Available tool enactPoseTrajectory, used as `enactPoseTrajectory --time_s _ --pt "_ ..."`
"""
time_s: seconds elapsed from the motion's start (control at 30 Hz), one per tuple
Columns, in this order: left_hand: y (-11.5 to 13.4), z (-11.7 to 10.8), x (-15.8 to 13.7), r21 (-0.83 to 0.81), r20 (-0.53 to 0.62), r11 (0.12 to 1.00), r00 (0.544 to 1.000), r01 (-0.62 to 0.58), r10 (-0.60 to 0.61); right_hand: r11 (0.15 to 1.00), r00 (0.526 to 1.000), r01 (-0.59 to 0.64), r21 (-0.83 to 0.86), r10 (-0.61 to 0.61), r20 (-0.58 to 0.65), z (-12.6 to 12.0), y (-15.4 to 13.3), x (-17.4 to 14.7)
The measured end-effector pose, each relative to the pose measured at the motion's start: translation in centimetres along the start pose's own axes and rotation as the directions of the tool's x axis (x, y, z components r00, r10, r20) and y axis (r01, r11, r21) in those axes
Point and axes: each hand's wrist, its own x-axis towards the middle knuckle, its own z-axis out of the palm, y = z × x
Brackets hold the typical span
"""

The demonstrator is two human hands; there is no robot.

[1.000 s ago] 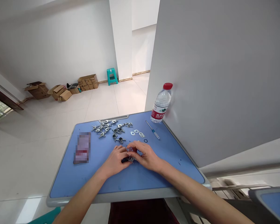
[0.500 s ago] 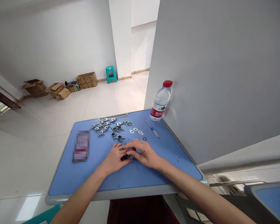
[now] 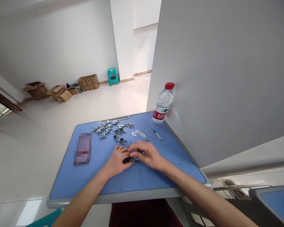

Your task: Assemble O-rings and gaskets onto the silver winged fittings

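Near the middle of the blue table [image 3: 104, 179], my left hand [image 3: 117, 160] is closed around a small metal fitting [image 3: 133, 160] with thin stems and a dark part beside it. My right hand [image 3: 149, 155] curls over the same fitting from the right, thumb and fingers brought together just above it. What those fingertips pinch is too small and covered to tell. Beyond the hands lie several fittings with black round faces [image 3: 122, 140], flat two-hole metal plates [image 3: 134, 134] and a black ring [image 3: 147, 141], partly behind my right hand.
A pile of silver fittings [image 3: 103, 135] lies toward the back. A screwdriver [image 3: 154, 130] rests to the right, near a water bottle [image 3: 162, 105] beside the grey wall [image 3: 222, 82]. On the left is a blurred flat rectangle [image 3: 83, 148]. Cardboard boxes [image 3: 88, 82] and a stool [image 3: 112, 76] stand beyond.
My right fingers have lifted and shifted slightly, so more of the metal fitting shows, a stem now pointing right. My left hand keeps its hold in nearly the same place.
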Motion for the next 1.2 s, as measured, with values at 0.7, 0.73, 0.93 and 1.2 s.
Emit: enactPoseTrajectory --time_s 0.7,0.73,0.93,1.2 --pt "0.1 -0.2 0.1 0.007 -0.022 1.000 1.000 0.019 -0.019 0.998 0.991 -0.055 0.020 0.052 0.123 -1.0 -0.7 0.3" --pt "0.1 -0.2 0.1 0.002 -0.024 1.000 1.000 0.020 -0.020 0.999 0.991 -0.042 0.027 0.038 0.125 -1.0 -0.7 0.3" --pt "-0.1 -0.1 0.1 0.005 -0.020 1.000 1.000 0.007 -0.007 1.000 0.990 -0.025 0.018 0.023 0.138 -1.1 -0.7 0.4" --pt "0.2 0.0 0.2 0.068 -0.032 0.998 0.999 -0.010 0.012 0.990 0.990 -0.138 -0.013 0.138 -0.019 0.3 0.3 -0.3"
